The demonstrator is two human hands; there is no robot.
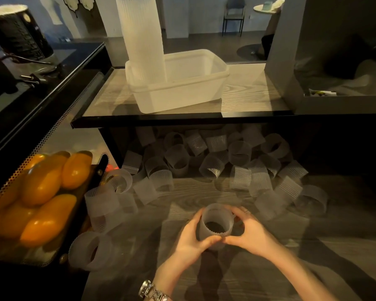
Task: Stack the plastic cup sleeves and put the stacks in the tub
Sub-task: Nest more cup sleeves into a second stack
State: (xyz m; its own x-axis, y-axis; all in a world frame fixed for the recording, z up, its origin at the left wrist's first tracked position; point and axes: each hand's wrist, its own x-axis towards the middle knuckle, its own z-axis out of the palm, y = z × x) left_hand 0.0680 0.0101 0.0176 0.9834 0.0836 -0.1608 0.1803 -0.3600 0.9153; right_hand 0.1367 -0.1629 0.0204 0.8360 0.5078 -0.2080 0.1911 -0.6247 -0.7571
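Near the front of the wood-grain bench (204,268), both hands cupped one short stack (215,224) of ribbed, frosted plastic sleeves, seen from above as an open ring. The left hand (191,237) wrapped its fingers round the stack's left side and the right hand (251,232) curled round its right side, thumbs nearly meeting at the near edge. Beyond them, loose sleeves (217,164) of the same translucent ridged plastic lay heaped and tilted across the bench, some under a glass-topped shelf (248,94). On that shelf sat a milky rectangular tub (195,92) with a tall column (142,40) of stacked sleeves standing in its left end. At the left, glossy orange oval fruits (44,192) filled a perforated metal tray (20,168).
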